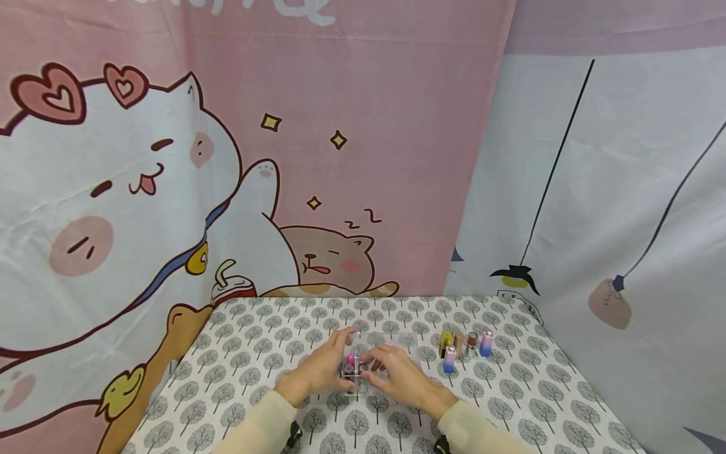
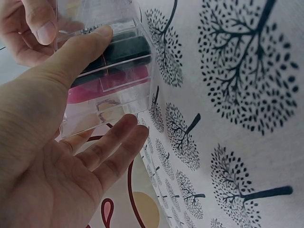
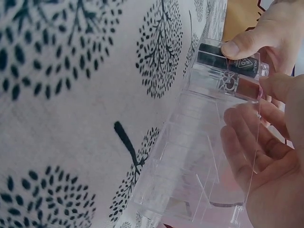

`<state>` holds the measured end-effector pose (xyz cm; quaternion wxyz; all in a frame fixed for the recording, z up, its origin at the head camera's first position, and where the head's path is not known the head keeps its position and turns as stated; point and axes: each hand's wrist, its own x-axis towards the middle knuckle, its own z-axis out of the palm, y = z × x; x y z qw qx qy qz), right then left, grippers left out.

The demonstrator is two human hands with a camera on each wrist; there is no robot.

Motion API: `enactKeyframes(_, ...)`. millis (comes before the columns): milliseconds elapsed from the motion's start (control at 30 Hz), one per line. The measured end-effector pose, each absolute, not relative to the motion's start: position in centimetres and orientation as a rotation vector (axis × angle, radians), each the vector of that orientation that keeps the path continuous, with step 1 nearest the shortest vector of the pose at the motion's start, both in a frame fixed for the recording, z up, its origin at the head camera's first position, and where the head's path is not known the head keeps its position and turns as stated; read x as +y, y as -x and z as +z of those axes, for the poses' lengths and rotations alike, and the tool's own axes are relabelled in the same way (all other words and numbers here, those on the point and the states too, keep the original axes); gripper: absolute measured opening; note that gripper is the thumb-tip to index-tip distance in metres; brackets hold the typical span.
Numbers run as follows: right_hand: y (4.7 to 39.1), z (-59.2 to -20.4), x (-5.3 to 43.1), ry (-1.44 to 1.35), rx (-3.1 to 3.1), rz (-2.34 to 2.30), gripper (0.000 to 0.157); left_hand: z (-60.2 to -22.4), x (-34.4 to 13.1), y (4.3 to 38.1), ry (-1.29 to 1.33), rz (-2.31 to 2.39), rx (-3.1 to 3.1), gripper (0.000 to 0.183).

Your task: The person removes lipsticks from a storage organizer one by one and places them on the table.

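A clear acrylic lipstick organizer (image 3: 166,156) with divided compartments lies on the table between the hands. My left hand (image 1: 320,369) grips its left end, thumb pressed to the near wall and other fingers on the far side. Inside that end show black lipstick tubes (image 2: 126,53) and a bright pink lipstick (image 2: 107,86). With thumb and fingertips, my right hand (image 1: 404,378) pinches the top of a clear-cased lipstick with a reddish-brown end (image 3: 248,89), in a compartment beside the black tubes. The remaining compartments toward the right have nothing in them.
To the right stand several lipsticks: a yellow-and-black one (image 1: 446,343), a rose-gold one (image 1: 458,345), a clear one with a brown-red top (image 1: 472,342), and two pink-to-blue tubes, one nearer (image 1: 450,360). A tree-print cloth (image 1: 255,353) covers the table; cartoon curtains hang behind.
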<state>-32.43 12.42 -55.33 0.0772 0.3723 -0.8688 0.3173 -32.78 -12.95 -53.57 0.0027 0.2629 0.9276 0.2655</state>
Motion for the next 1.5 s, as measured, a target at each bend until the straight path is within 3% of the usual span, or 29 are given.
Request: enactKeyframes(1500,32.58,-55.29,12.26,-1.087,-2.617,0.95,0.02,-53.69,-12.85,32.67,-0.822,0.868,2.906,0.136)
